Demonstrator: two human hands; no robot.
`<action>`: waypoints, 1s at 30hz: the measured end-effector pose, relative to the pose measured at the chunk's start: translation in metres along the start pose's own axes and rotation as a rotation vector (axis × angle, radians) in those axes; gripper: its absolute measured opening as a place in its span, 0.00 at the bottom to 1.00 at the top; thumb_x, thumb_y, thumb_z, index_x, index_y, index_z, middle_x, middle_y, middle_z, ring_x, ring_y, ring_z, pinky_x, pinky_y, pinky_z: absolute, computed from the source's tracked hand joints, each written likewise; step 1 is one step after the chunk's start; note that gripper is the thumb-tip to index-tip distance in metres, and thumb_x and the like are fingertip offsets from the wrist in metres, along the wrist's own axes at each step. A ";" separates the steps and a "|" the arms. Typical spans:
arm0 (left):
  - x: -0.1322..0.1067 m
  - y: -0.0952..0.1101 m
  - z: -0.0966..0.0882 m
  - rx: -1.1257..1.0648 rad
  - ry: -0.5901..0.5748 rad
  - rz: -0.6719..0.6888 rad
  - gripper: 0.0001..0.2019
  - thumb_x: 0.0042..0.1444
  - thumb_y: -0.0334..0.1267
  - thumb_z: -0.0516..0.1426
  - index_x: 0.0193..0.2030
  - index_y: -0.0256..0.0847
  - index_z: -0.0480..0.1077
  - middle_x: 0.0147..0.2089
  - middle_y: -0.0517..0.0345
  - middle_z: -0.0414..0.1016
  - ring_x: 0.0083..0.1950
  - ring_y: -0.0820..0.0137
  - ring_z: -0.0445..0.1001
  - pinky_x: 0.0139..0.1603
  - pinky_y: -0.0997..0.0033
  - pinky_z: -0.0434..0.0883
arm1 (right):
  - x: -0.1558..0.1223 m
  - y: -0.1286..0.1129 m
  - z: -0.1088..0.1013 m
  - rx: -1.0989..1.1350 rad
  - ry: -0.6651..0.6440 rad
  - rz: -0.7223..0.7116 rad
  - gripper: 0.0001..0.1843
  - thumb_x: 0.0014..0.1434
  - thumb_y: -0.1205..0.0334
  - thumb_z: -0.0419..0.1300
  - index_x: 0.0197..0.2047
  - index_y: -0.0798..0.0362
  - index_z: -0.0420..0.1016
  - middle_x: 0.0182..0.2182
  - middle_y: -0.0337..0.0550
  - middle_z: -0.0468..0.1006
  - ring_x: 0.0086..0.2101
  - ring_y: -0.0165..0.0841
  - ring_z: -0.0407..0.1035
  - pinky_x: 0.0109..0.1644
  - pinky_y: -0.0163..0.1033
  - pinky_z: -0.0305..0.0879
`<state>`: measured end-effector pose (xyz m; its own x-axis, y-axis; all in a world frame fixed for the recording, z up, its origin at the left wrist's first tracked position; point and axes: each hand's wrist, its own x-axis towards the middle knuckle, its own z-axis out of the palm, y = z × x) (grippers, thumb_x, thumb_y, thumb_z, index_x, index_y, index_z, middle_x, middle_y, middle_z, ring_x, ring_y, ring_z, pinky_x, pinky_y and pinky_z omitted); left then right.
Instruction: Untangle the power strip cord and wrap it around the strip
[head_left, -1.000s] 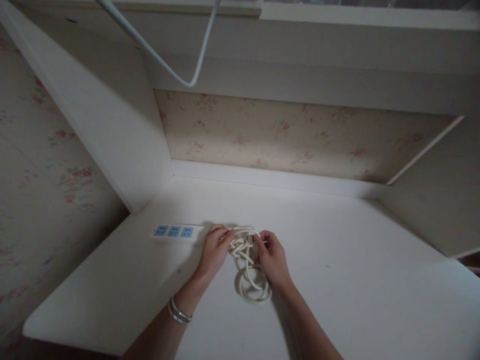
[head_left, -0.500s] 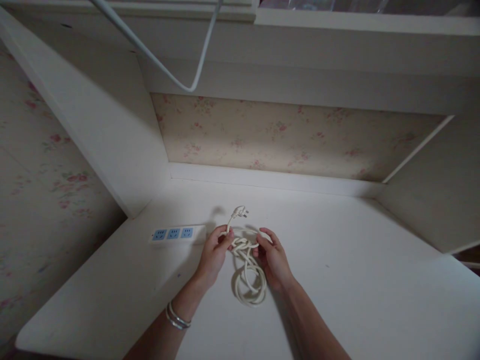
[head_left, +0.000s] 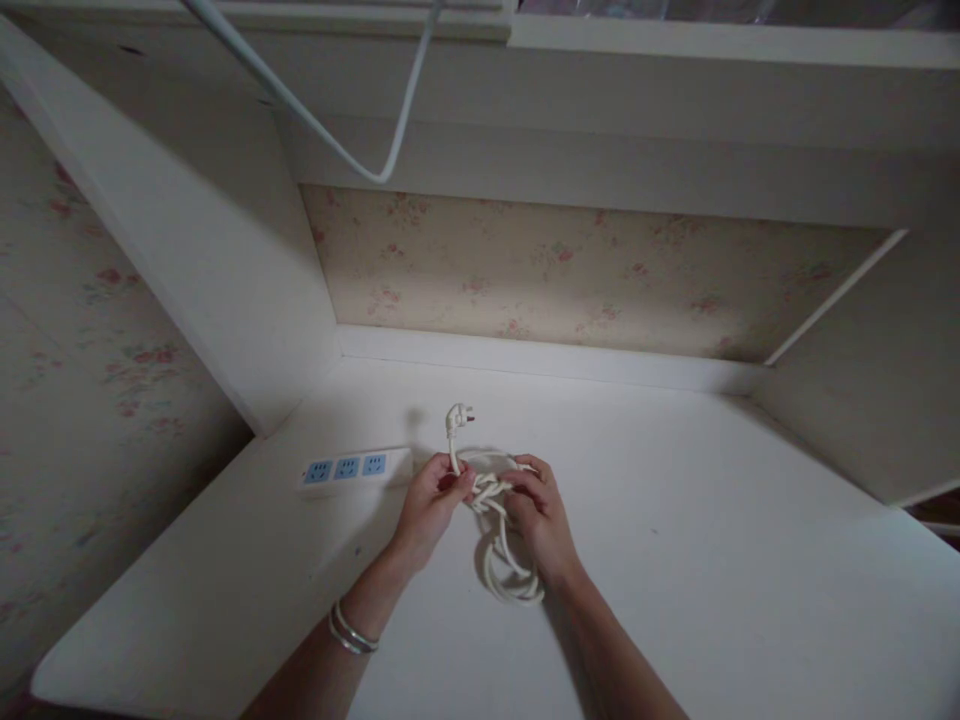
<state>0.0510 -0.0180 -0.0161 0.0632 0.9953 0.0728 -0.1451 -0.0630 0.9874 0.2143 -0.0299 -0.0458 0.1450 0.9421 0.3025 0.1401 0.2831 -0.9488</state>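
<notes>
A cream power cord (head_left: 512,590) is knotted at its middle, with loops hanging below the knot. My left hand (head_left: 429,503) is closed on the cord at the left of the knot, just below the plug (head_left: 457,418). The plug stands up above those fingers, its prongs pointing right. On the knot's right side, my right hand (head_left: 541,515) pinches the cord with fingers and thumb. Left of my hands lies a white power strip (head_left: 402,463) with blue sockets; its right end reaches close to my left hand.
The white desktop (head_left: 712,560) spreads under my hands. A panel (head_left: 217,250) rises at the left, and flowered wallpaper (head_left: 510,270) covers the back. A thin white cable (head_left: 382,178) hangs in a bend from the shelf (head_left: 675,110) above.
The plug has tipped more upright and shifted left. My right fingers have moved in closer on the knot, and the hanging loops have swung a little to the right.
</notes>
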 end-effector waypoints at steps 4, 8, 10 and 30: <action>0.000 0.002 0.000 0.006 0.016 -0.001 0.13 0.52 0.46 0.61 0.33 0.37 0.68 0.29 0.61 0.70 0.31 0.73 0.69 0.34 0.75 0.66 | -0.002 -0.006 -0.004 -0.195 -0.056 -0.216 0.12 0.53 0.65 0.60 0.40 0.42 0.80 0.49 0.44 0.71 0.53 0.42 0.60 0.59 0.53 0.54; 0.000 0.003 -0.001 0.026 0.021 0.003 0.13 0.53 0.46 0.60 0.34 0.37 0.69 0.29 0.61 0.69 0.32 0.74 0.68 0.35 0.75 0.65 | 0.000 -0.014 -0.008 -0.194 -0.100 -0.282 0.11 0.54 0.62 0.62 0.41 0.41 0.80 0.45 0.43 0.76 0.51 0.42 0.63 0.60 0.53 0.53; -0.001 0.004 -0.001 0.036 0.004 0.003 0.13 0.55 0.46 0.58 0.33 0.36 0.68 0.29 0.62 0.68 0.32 0.74 0.67 0.34 0.76 0.64 | 0.000 -0.017 -0.007 -0.161 -0.132 -0.253 0.08 0.55 0.62 0.62 0.39 0.43 0.80 0.41 0.44 0.78 0.48 0.40 0.66 0.57 0.50 0.57; 0.002 -0.025 -0.005 0.233 -0.034 0.127 0.23 0.51 0.40 0.62 0.53 0.40 0.62 0.46 0.49 0.74 0.43 0.66 0.76 0.45 0.64 0.73 | -0.001 -0.013 -0.008 -0.106 -0.146 -0.041 0.08 0.59 0.57 0.59 0.40 0.51 0.74 0.38 0.44 0.76 0.40 0.36 0.70 0.48 0.43 0.66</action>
<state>0.0494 -0.0140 -0.0411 0.0925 0.9757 0.1986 0.0768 -0.2059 0.9756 0.2198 -0.0357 -0.0328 -0.0057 0.9483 0.3173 0.2466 0.3088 -0.9186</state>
